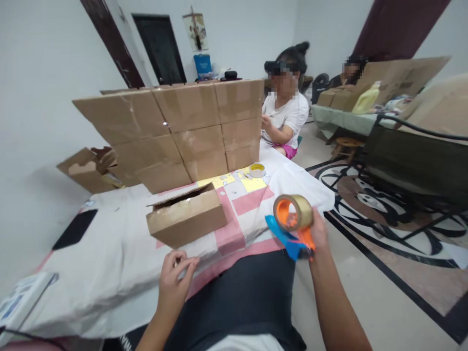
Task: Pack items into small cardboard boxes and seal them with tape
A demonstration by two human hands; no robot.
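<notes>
In the head view, my right hand (319, 233) is wrapped round an orange-and-blue tape dispenser (283, 234), lifted beyond my lap on the right. A roll of brown packing tape (302, 212) is mounted on it. My left hand (176, 277) hovers by the near table edge, thumb and fingers drawn together in a pinch; whatever lies between them, if anything, is too small to make out. Just past that hand, apart from it, a small cardboard box (190, 218) rests on the cloth, with a dark gap along its top edge.
Stacked cardboard boxes (197, 131) form a wall across the table (109, 263). Near them lies a tape roll with a yellow core (257, 170). An open carton (87, 170) stands at the left. A co-worker (285, 107) sits beyond; another person is farther back. A dark chair (413, 165) is at right.
</notes>
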